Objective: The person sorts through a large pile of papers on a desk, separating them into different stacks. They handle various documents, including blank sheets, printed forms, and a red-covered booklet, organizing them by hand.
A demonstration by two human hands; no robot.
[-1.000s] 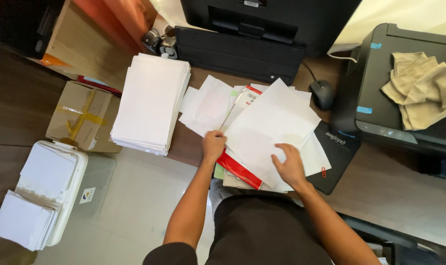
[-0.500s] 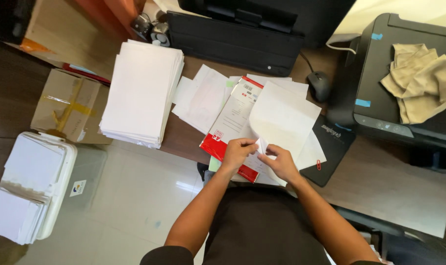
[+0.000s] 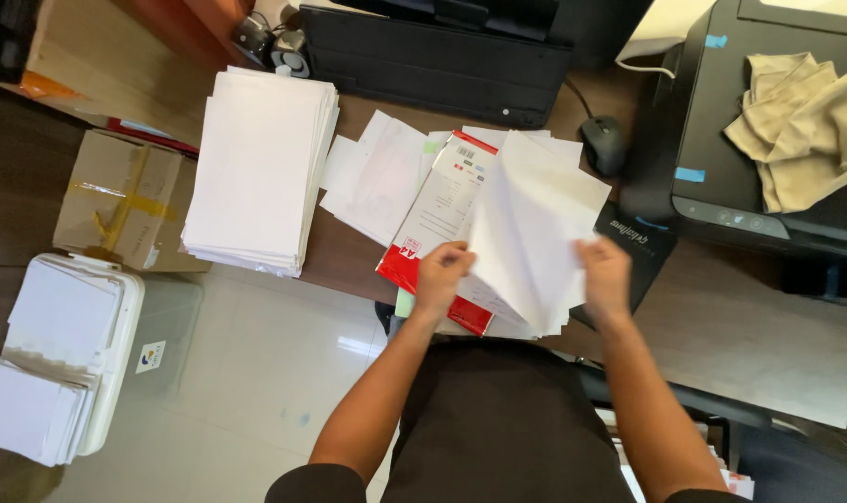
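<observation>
Your left hand and right hand each pinch a side edge of a thin, smooth white sheet, fingers closed on it, lifting it tilted above a loose fan of papers at the front edge of the desk. Under it lies a glossy red-and-white paper-ream wrapper, flat and rectangular. A thick squared stack of white paper sits at the desk's left edge, a black keyboard and mouse along the back, and a crumpled beige cloth on the black printer at the right.
</observation>
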